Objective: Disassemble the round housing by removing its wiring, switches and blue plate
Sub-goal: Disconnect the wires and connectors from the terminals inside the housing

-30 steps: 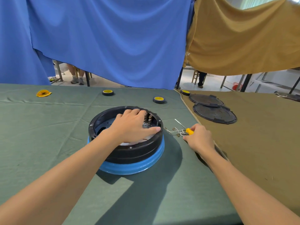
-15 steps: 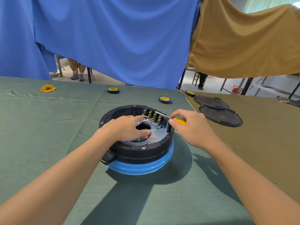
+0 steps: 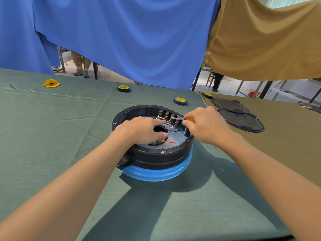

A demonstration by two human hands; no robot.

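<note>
The round black housing (image 3: 156, 154) sits on a blue plate (image 3: 161, 173) in the middle of the green cloth. Inside, a row of switches (image 3: 167, 117) with white wiring (image 3: 169, 125) lines the far wall, and a red wire (image 3: 166, 141) lies on the pale floor. My left hand (image 3: 140, 130) rests inside the housing with curled fingers, its fingertips at the wiring by the dark centre hole. My right hand (image 3: 206, 126) grips a yellow-handled screwdriver (image 3: 190, 120), whose thin shaft points left toward the switches.
Two yellow-cored tape rolls (image 3: 123, 88) (image 3: 180, 100) and a yellow scrap (image 3: 51, 83) lie at the back of the green cloth. Two black round covers (image 3: 240, 118) and another tape roll (image 3: 207, 95) lie on the brown cloth to the right. Blue and tan drapes hang behind.
My right hand picked up the screwdriver from the cloth beside the housing and brought it over the rim to the switches. My left hand slid from the far rim to the centre.
</note>
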